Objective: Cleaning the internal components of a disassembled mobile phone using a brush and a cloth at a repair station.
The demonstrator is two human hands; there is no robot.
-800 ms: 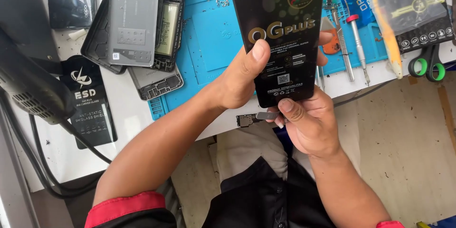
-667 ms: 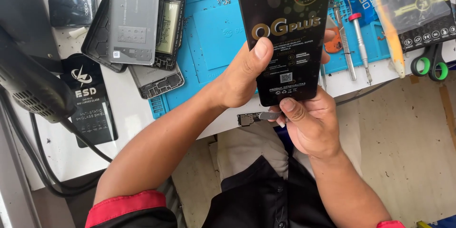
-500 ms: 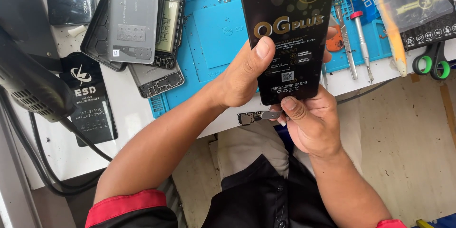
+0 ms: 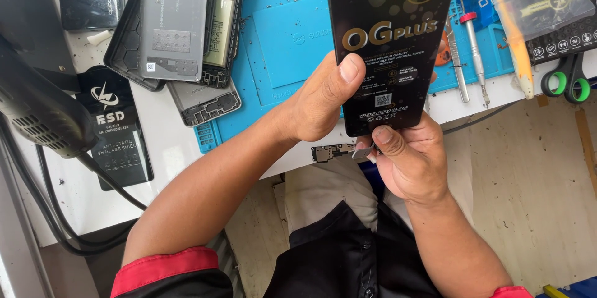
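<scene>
Left hand [image 4: 320,102] is clamped on the left edge of the black phone screen panel [image 4: 388,43], thumb on its face; right hand [image 4: 407,161] pinches the bottom edge. Panel is held upright over the blue repair mat [image 4: 273,43]. Since earlier frames, it has been raised and shifted slightly right; grips unchanged, so inspection appears ongoing.

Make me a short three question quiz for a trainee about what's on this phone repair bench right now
1. True or false: both hands grip the black phone screen panel.
2. What lies on the blue mat left of the panel? A) an opened phone B) a laptop C) a mug
3. What colour are the scissor handles at the right edge of the bench?

Key
1. True: the left hand grips its left edge, the right hand its bottom edge.
2. A: the opened phone lies with its grey back off.
3. Green: scissors.
</scene>
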